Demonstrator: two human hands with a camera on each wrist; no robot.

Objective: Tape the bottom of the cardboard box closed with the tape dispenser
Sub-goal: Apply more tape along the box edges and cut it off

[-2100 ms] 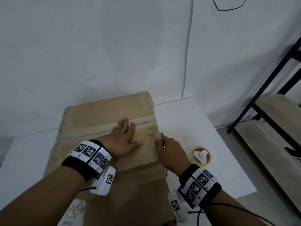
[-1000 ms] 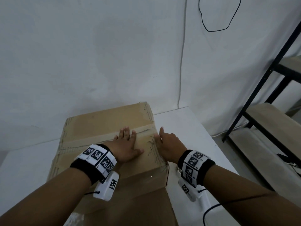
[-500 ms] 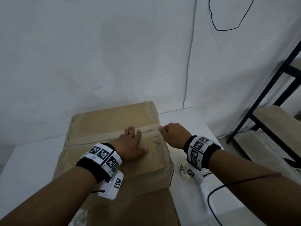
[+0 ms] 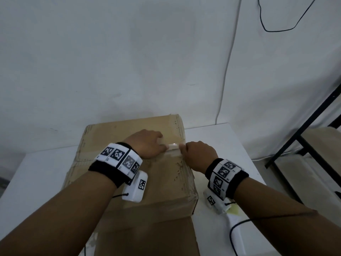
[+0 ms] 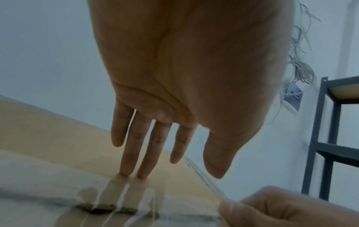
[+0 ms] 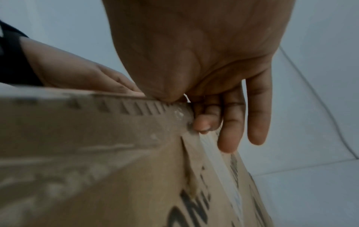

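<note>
The cardboard box (image 4: 114, 141) stands bottom-up on the white table (image 4: 221, 141), with clear tape (image 4: 172, 146) along its middle seam. My left hand (image 4: 162, 141) lies on the box top near the seam's right end. In the left wrist view its straight fingers (image 5: 134, 161) touch the taped seam. My right hand (image 4: 184, 147) is at the box's right edge. There its thumb and curled index finger (image 6: 202, 124) pinch the tape end where it folds over the edge. The tape dispenser (image 4: 232, 211) lies on the table under my right wrist, mostly hidden.
A loose cardboard flap (image 4: 147, 237) hangs off the box towards me. A black metal rack with wooden shelves (image 4: 304, 137) stands to the right of the table. The white wall is close behind the box, with a thin cable (image 4: 227, 71) running down it.
My left hand slid right along the seam to its right end. My right hand rose from the box's side to the top right edge and took hold of the tape end.
</note>
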